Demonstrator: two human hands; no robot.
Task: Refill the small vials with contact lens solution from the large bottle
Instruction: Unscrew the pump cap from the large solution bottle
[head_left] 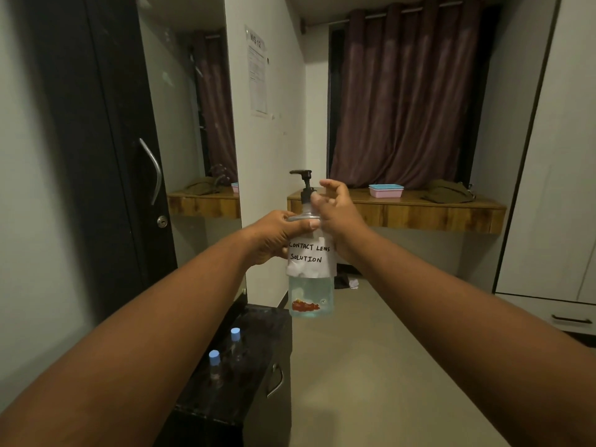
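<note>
I hold up a large clear bottle [310,285] with a black pump top and a paper label reading "CONTACT LENS SOLUTION". It is partly full of pale blue liquid. My left hand [277,235] grips the bottle's shoulder from the left. My right hand [335,209] pinches the black pump collar at the neck, its other fingers spread loosely. Two small clear vials with blue caps, one nearer [214,366] and one farther [236,345], stand upright on the dark cabinet top [206,404] below my left forearm.
The dark cabinet has a drawer handle [275,380] on its right face. A wooden shelf [419,211] at the back carries stacked blue and pink trays [386,190] and an olive bag [446,191]. A black wardrobe door [106,156] stands left, white cupboards [548,188] right.
</note>
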